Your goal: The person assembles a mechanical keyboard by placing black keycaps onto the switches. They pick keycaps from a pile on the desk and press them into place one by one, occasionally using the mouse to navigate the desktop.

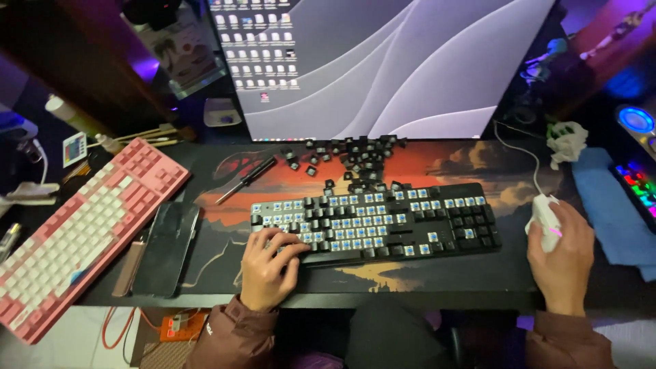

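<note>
Your left hand [268, 268] is curling loosely, fingertips pressing the near left corner of the black keyboard [374, 223], gripping nothing. Right of the keyboard, your right hand [564, 258] is cupping the smooth white mouse [544, 217]. The keyboard is showing bare blue switches among remaining caps. Just beyond it, glossy black keycaps [359, 154] are lying heaped, a slim screwdriver [246, 180] to their left.

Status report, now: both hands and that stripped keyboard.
Left hand rests on the black keyboard, most keycaps off. Right hand grips the white mouse. Loose keycaps and screwdriver behind the keyboard.
</note>
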